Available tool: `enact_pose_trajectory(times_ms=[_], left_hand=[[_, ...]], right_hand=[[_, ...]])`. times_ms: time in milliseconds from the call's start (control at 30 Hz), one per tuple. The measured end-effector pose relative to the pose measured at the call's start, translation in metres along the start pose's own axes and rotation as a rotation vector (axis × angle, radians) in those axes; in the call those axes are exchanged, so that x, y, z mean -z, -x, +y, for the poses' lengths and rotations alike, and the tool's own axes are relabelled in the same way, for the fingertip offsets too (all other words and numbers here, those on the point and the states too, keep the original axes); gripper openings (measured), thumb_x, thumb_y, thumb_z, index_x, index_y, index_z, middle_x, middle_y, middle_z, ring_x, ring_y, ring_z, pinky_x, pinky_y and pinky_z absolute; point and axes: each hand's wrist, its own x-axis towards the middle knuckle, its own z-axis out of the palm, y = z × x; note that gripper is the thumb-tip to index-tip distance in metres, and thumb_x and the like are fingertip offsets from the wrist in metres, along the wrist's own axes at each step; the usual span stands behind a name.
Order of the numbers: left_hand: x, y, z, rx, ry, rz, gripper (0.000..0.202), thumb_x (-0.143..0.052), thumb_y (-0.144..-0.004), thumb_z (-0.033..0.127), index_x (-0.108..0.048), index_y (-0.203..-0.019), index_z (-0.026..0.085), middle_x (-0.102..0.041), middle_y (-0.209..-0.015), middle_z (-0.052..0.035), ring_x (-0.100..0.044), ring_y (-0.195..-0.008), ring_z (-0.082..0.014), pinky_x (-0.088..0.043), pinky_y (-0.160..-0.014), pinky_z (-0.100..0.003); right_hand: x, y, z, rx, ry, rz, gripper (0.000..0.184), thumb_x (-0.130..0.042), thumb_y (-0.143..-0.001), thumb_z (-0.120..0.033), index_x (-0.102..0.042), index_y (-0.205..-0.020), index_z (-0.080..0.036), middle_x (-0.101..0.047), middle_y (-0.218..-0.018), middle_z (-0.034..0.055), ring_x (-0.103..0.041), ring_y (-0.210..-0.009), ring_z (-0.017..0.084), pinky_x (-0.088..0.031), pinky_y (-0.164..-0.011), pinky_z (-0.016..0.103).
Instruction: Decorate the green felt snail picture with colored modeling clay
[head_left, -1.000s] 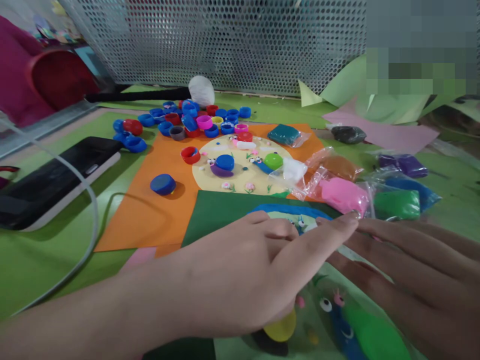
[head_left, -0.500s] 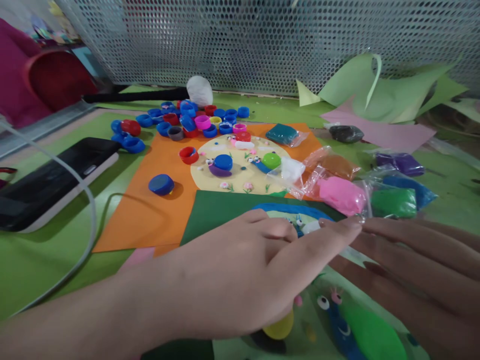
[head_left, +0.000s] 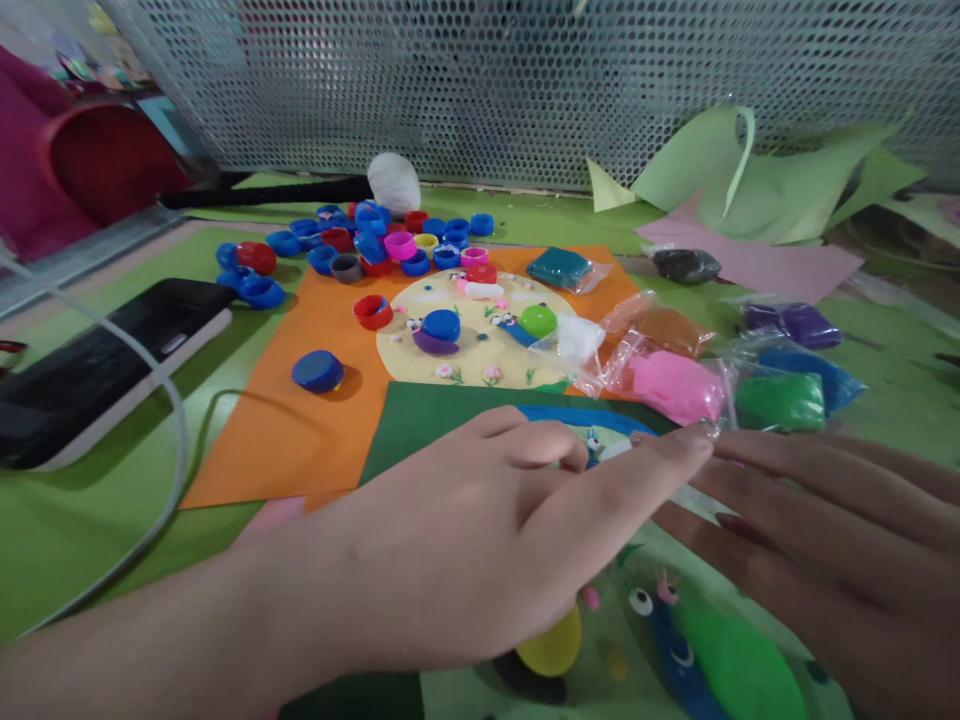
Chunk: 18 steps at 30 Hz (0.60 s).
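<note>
My left hand (head_left: 480, 545) lies over a dark green card (head_left: 420, 420) that carries a clay picture with a blue rim (head_left: 581, 417). Its fingers are stretched out flat and its fingertip reaches toward my right hand (head_left: 817, 540). That hand also lies flat with fingers spread over the picture's right side. Below the hands show a green and blue clay snail (head_left: 712, 655) with eyes and a yellow clay blob (head_left: 551, 645). Neither hand grips anything that I can see.
An orange sheet (head_left: 300, 420) holds a second clay picture on a cream disc (head_left: 480, 340). Several bottle caps (head_left: 375, 245) lie behind it. Bags of clay, pink (head_left: 671, 385) and green (head_left: 780, 400) among them, lie right. A phone (head_left: 97, 365) and cable (head_left: 169, 440) lie left. A mesh wall (head_left: 480, 90) stands behind.
The view has shifted slightly; both hands stay flat over the clay picture with almost no movement.
</note>
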Motion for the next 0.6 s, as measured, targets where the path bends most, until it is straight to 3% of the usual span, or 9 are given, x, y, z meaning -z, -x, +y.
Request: enact_pose_trajectory(times_ms=[167,433,600], left_hand=[[-0.0051,-0.0011,-0.0027,-0.100,-0.062,0.029,0.048,-0.038,-0.089,0.005,-0.023,-0.134,0.006,-0.064,-0.105,-0.0107,-0.054,-0.099,-0.0216,-0.042,-0.086,-0.037],[-0.0058,-0.0018,-0.0032,-0.101,-0.065,0.002,0.046,-0.036,-0.089,0.005,-0.021,-0.133,0.007,-0.060,-0.116,-0.0145,-0.054,-0.101,-0.0243,-0.043,-0.082,-0.040],[-0.0068,-0.0015,-0.0045,-0.095,-0.103,0.010,0.047,-0.036,-0.090,0.007,-0.019,-0.134,0.008,-0.063,-0.109,-0.0119,-0.052,-0.103,-0.0239,-0.043,-0.083,-0.040]], right_hand=[[0.0021,0.0021,0.0007,-0.008,0.021,0.020,0.032,-0.036,-0.085,-0.013,-0.058,-0.100,-0.029,-0.065,-0.100,0.0000,-0.053,-0.101,0.026,-0.039,-0.080,0.045],[0.0010,-0.0010,0.0017,0.011,0.016,0.016,0.029,-0.034,-0.087,-0.012,-0.058,-0.095,-0.027,-0.064,-0.099,0.0004,-0.051,-0.100,0.025,-0.039,-0.077,0.043],[-0.0003,0.0006,-0.0008,-0.025,0.015,0.011,0.029,-0.037,-0.086,-0.013,-0.059,-0.098,-0.029,-0.065,-0.098,-0.0005,-0.053,-0.100,0.025,-0.040,-0.079,0.045]])
